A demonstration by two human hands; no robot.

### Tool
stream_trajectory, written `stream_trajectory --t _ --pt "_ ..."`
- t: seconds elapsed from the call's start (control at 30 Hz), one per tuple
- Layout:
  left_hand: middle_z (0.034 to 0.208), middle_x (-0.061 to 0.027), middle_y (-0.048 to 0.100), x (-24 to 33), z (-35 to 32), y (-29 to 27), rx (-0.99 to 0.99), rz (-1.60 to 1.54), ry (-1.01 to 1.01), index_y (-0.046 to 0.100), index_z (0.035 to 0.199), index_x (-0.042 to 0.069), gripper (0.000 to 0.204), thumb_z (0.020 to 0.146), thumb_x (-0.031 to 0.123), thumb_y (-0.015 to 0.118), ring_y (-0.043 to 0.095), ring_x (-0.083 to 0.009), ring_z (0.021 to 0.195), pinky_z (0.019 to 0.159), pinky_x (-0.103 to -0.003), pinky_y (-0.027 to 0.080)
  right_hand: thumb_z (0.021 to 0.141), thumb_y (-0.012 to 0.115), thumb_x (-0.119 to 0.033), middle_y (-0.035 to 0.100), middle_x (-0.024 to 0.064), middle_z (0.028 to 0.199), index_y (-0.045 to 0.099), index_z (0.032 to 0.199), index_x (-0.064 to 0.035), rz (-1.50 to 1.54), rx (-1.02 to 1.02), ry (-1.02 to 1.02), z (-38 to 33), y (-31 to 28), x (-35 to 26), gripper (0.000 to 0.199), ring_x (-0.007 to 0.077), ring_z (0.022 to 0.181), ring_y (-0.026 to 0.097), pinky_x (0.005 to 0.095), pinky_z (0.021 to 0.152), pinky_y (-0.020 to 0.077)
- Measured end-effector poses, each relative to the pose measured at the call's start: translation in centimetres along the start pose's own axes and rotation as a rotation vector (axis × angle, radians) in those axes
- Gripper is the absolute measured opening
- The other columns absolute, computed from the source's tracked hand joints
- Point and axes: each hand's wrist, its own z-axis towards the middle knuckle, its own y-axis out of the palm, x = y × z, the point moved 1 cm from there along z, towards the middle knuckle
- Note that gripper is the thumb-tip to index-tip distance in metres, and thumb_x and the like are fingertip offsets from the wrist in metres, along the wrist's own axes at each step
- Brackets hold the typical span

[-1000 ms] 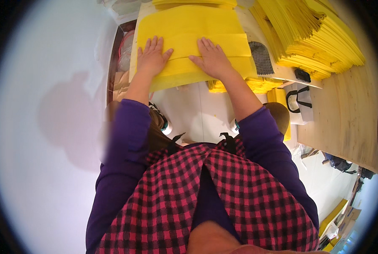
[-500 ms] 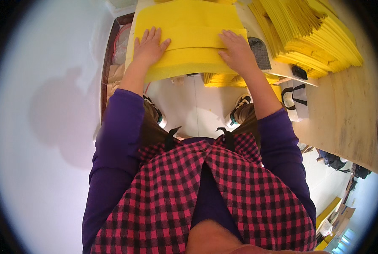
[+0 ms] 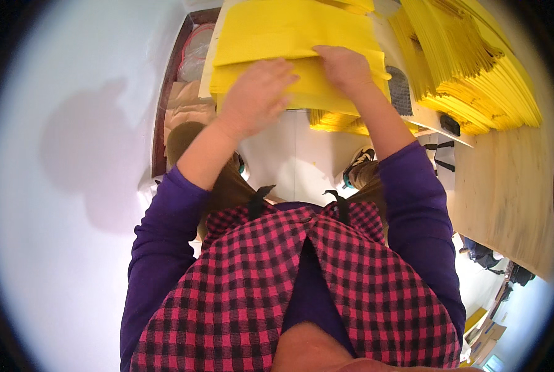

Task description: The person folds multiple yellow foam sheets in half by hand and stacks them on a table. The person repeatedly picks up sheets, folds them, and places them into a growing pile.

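- On the wooden worktable (image 3: 429,119), the yellow fabric sheet (image 3: 295,31) lies in front of me, a loose edge running across it.
- My right hand (image 3: 346,71) meets that edge, fingers curled; whether they pinch it, I cannot tell.
- My left hand (image 3: 258,96) appears slack and empty above the near part.
- Risk, in my judgement: uneven pull at the edge could skew or crease the layers.
- Left fingers blurred; right fingertips partly hidden; sheet's far end cut off.

A soft shadow (image 3: 81,152) falls on the bright white wall (image 3: 26,260) at nine o'clock. The left hand (image 3: 256,96), near twelve, is blurred; black fisheye vignetting rings the view.
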Motion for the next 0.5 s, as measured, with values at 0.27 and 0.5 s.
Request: stream_trajectory --t 0.27,0.5 --pt "0.147 -0.015 0.032 0.0 1.1 2.2 -0.177 0.191 -0.179 0.037 0.14 0.007 0.059 0.096 0.047 0.038 0.027 -0.0317 0.138 0.112 -0.045 0.023 0.086 0.047 -0.021 0.067 0.0137 0.087 0.062 0.103 -0.0181 -0.018 0.14 0.042 4.4 -3.9 1.8 0.023 0.0359 0.08 0.064 0.0462 0.068 0.0508" --pt "0.15 -0.0117 0.028 -2.8 2.3 2.9 -0.247 0.196 -0.285 0.032 0.143 0.009 0.063 0.096 0.05 0.034 0.024 -0.0285 0.139 0.113 -0.044 0.019 0.088 0.045 -0.022 0.067 0.0135 0.092 0.061 0.105 -0.0182 -0.048 0.232 0.022 6.2 -7.1 2.5 0.024 0.0366 0.081 0.064 0.0466 0.069 0.0504"
